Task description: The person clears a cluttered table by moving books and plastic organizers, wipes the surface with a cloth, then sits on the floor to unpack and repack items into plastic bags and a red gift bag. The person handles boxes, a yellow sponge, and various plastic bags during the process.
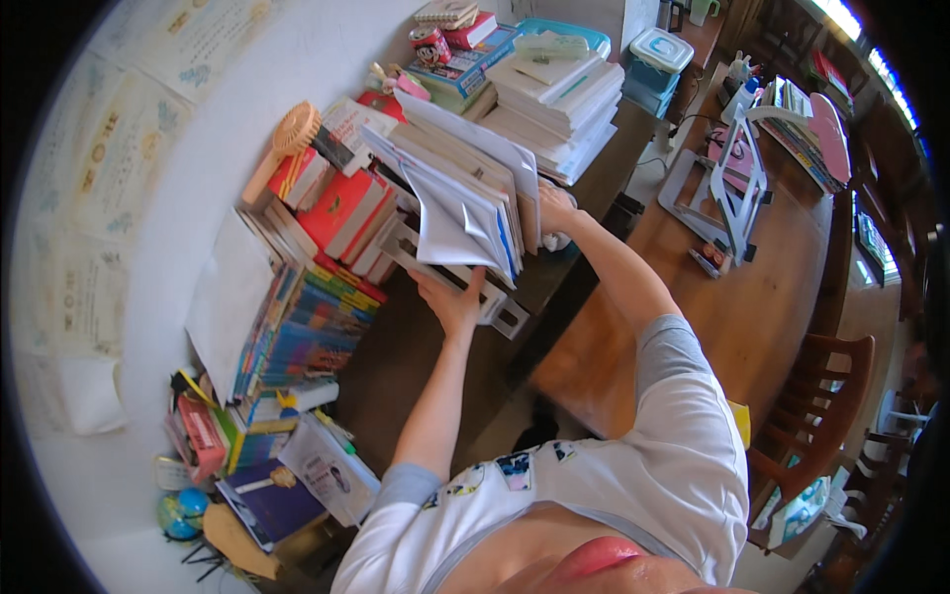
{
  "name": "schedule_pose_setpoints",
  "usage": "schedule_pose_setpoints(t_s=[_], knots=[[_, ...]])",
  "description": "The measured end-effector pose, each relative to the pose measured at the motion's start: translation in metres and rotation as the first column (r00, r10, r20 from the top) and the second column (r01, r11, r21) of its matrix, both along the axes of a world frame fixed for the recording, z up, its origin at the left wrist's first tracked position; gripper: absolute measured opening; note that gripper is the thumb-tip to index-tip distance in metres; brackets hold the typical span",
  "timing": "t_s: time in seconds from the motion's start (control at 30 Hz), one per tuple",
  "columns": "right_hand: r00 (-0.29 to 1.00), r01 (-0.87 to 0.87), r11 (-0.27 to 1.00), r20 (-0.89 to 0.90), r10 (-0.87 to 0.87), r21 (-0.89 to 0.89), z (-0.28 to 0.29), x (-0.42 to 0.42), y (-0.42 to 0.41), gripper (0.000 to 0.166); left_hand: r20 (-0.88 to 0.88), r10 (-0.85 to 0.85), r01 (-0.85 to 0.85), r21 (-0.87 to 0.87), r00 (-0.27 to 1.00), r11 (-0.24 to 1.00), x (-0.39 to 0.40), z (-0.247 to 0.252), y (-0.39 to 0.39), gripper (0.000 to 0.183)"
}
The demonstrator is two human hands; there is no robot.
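Observation:
Both hands are at a thick upright bundle of books and papers (475, 185) above a dark tabletop (393, 371). My left hand (454, 297) is at its near lower edge, thumb up against the papers and fingers by a grey-white bracket-like stand (507, 315). My right hand (555, 208) presses against the right side of the bundle; its fingertips are partly hidden. Loose white sheets curl at the bundle's front. A tall stack of white papers (553, 104) lies just behind my right hand. Red-covered books (345, 211) stand to the left of the bundle.
A row of books (312, 327) lines the wall, with a handheld fan (297, 128) above. A globe (178, 512) and purple book (271, 497) sit at lower left. On the right, a wooden table (668, 297) bears a laptop stand (731, 185) and pink lamp (827, 137), beside a wooden chair (816, 408).

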State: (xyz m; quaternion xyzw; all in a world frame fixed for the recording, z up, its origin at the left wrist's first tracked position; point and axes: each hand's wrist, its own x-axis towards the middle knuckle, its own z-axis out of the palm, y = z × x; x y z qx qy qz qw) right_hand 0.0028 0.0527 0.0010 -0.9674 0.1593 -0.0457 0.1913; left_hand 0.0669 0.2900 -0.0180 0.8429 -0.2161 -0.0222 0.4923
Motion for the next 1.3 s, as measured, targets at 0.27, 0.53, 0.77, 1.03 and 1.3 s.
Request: schedule_pose_setpoints(t_s=[0.27,0.53,0.77,1.03,1.3], knots=[[0.943,0.322,0.947,0.083,-0.321,-0.004,-0.069,0.033,-0.078,0.036,-0.068,-0.121,0.121,-0.002,0.99,0.993,-0.025,0.015,-0.038,0.113],[0.982,0.171,0.979,0.056,-0.178,0.11,0.007,-0.109,0.039,0.052,0.001,0.032,-0.032,0.066,0.999,0.997,-0.008,0.003,-0.011,0.115],[0.983,0.15,0.947,-0.141,-0.113,0.284,-0.004,-0.155,0.205,0.053,-0.014,-0.037,0.038,0.097,0.999,0.995,0.009,-0.013,-0.003,0.123],[0.998,0.056,0.996,0.028,-0.054,-0.066,-0.034,-0.239,0.142,0.065,-0.282,-0.03,-0.045,-0.255,0.959,0.966,-0.048,-0.004,0.073,0.086],[0.772,0.629,0.769,-0.032,-0.635,-0.113,-0.025,-0.244,0.088,0.073,-0.632,0.179,-0.072,0.191,0.754,0.979,-0.215,-0.104,0.305,0.061]])
